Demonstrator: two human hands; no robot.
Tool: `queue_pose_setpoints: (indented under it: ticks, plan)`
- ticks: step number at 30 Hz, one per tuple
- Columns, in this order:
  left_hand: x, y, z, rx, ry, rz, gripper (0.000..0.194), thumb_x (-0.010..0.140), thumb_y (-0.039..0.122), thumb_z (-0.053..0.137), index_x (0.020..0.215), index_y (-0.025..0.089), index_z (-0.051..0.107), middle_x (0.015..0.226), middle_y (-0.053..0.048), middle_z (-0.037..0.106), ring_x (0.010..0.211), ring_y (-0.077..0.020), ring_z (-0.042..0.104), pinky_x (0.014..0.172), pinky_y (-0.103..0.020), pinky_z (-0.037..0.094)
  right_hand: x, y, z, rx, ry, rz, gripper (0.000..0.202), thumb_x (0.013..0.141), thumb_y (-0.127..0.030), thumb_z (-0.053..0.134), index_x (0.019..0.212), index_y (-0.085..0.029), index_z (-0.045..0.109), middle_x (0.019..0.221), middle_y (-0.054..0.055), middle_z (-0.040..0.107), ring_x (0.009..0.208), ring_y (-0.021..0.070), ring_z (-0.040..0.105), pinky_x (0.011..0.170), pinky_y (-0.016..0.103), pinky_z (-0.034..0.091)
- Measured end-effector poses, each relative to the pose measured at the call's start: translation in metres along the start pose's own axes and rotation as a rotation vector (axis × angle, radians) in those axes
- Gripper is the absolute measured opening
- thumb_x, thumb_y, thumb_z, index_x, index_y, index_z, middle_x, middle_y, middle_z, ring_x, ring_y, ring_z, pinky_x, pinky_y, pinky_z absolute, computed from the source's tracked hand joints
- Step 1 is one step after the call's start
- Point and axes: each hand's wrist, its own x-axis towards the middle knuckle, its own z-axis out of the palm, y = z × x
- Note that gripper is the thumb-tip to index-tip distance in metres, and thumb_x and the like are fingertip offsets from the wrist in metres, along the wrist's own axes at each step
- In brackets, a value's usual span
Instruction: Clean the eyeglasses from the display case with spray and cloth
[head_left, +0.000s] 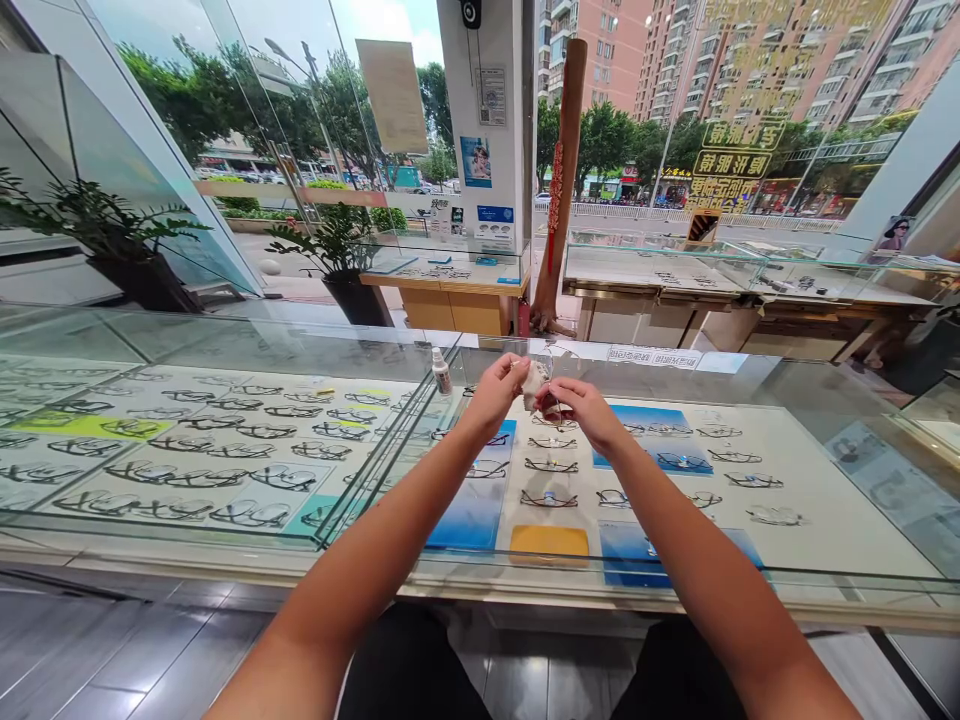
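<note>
At twelve o'clock, above the glass surface [832, 510], the left grip [517, 372] pinches a soft pale cloth [533, 382]. The right grip [553, 392] pinches apparent eyeglasses [546, 398], likely light, stiff, fragile; best held by the bridge. A bottle [441, 374] stands towards nine.

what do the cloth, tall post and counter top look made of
Cloth: thin matte fabric, probably, going by its crumpled folds. Post: brown wood, low sheen, with a rootlike base. Counter top: clear glossy glass, most likely; eyeglass frames show through it.
</note>
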Motion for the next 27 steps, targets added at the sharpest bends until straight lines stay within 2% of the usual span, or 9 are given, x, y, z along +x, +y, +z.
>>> queue_pose_setpoints:
  ticks: [5, 10, 17, 21, 24, 27]
  plan:
    - [-0.0003, -0.0008, -0.0003, -0.002, -0.042, -0.006, 0.050, 0.080, 0.061, 0.083, 0.088, 0.021, 0.056, 0.084, 0.001, 0.066, 0.070, -0.0123, 0.057, 0.064, -0.025, 0.047, 0.0012, 0.0032, 0.0000, -0.053, -0.021, -0.068, 0.038, 0.085, -0.058, 0.076, 0.089, -0.020, 0.079, 0.088, 0.006, 0.075, 0.083, 0.0180, 0.063, 0.079, 0.034, 0.045]
    - [-0.0003, -0.0034, -0.0009, 0.016, -0.040, 0.011, 0.049, 0.082, 0.061, 0.082, 0.089, 0.021, 0.056, 0.090, -0.001, 0.069, 0.070, -0.0121, 0.057, 0.062, -0.024, 0.045, 0.0037, 0.0076, -0.0018, -0.097, -0.051, -0.107, 0.038, 0.089, -0.057, 0.072, 0.090, -0.020, 0.079, 0.087, 0.005, 0.074, 0.083, 0.0181, 0.061, 0.077, 0.034, 0.041]
    - [-0.0025, 0.0028, 0.0019, -0.047, -0.025, 0.042, 0.048, 0.088, 0.066, 0.069, 0.091, 0.018, 0.065, 0.084, -0.004, 0.067, 0.071, -0.0166, 0.059, 0.062, -0.029, 0.047, 0.0042, 0.0091, -0.0007, -0.087, -0.074, -0.088, 0.039, 0.090, -0.058, 0.071, 0.092, -0.020, 0.077, 0.090, 0.006, 0.075, 0.084, 0.0180, 0.063, 0.077, 0.033, 0.041]
    - [-0.0018, -0.0001, 0.0017, 0.040, 0.069, 0.121, 0.040, 0.080, 0.050, 0.085, 0.097, 0.018, 0.065, 0.093, -0.003, 0.069, 0.081, -0.0145, 0.062, 0.072, -0.026, 0.047, 0.0041, 0.0092, 0.0014, -0.054, -0.103, -0.090, 0.040, 0.090, -0.059, 0.072, 0.095, -0.020, 0.078, 0.091, 0.006, 0.076, 0.083, 0.0176, 0.062, 0.077, 0.032, 0.042]
    - [-0.0009, -0.0026, 0.0024, -0.008, 0.096, 0.128, 0.053, 0.071, 0.046, 0.094, 0.104, 0.020, 0.060, 0.100, -0.003, 0.070, 0.091, -0.0155, 0.065, 0.082, -0.027, 0.049, 0.0025, 0.0070, 0.0030, -0.072, -0.130, -0.117, 0.043, 0.092, -0.063, 0.071, 0.095, -0.021, 0.077, 0.095, 0.007, 0.076, 0.084, 0.0181, 0.062, 0.077, 0.032, 0.043]
    - [-0.0025, -0.0005, 0.0044, -0.054, 0.060, 0.033, 0.064, 0.066, 0.050, 0.097, 0.108, 0.020, 0.058, 0.095, -0.003, 0.070, 0.079, -0.0137, 0.063, 0.072, -0.027, 0.047, -0.0003, 0.0031, 0.0039, -0.110, -0.153, -0.157, 0.046, 0.093, -0.066, 0.069, 0.095, -0.021, 0.077, 0.097, 0.007, 0.075, 0.085, 0.0185, 0.061, 0.078, 0.033, 0.044]
